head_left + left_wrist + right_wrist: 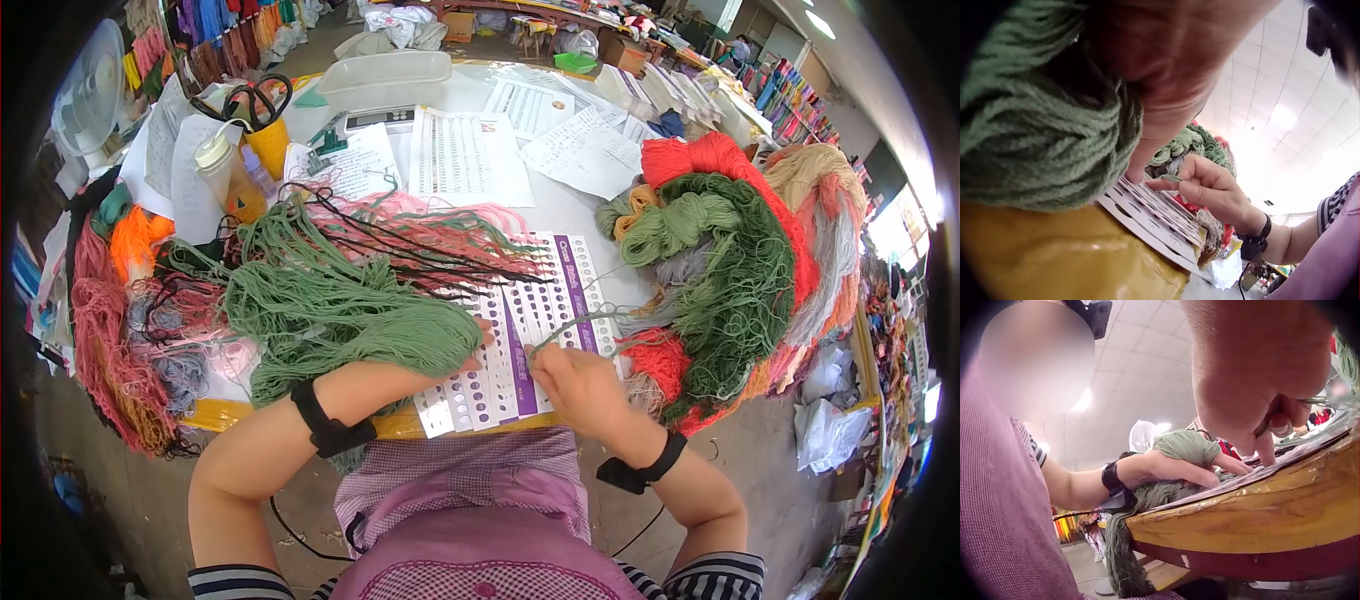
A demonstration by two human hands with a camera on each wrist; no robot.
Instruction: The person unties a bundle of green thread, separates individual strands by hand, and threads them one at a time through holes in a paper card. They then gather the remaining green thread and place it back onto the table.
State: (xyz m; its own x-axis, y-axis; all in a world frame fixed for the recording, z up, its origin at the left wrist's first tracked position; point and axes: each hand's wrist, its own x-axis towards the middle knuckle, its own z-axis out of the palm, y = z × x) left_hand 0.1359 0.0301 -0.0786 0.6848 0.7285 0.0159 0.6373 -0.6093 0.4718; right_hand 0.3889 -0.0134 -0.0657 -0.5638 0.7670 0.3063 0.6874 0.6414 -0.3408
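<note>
Yarn in a thick green bundle (400,330) drapes over the left hand (487,335) in the head view, covering most of it; fingertips show on punched purple-and-white cards (520,330). The right hand (580,390) pinches a green strand (590,318) above these cards. Beyond the hands lie paper sheets (465,155) and a plastic tray (385,80); scissors (258,98) stand in a yellow cup (267,145) past the left hand. Dark green yarn (735,290) and red yarn (705,165) crowd the counter (410,425) beyond the right hand.

The left wrist view shows the cards as an overlapping stack under the left hand, whose palm fills the top; the bundle hides part of it. The right hand's thumb and index finger meet on the strand.

Only the right wrist view shows yarn (1124,556) hanging off the counter's edge, below the left hand's extended fingers. The right hand's pinch is partly hidden by its own fingers.
</note>
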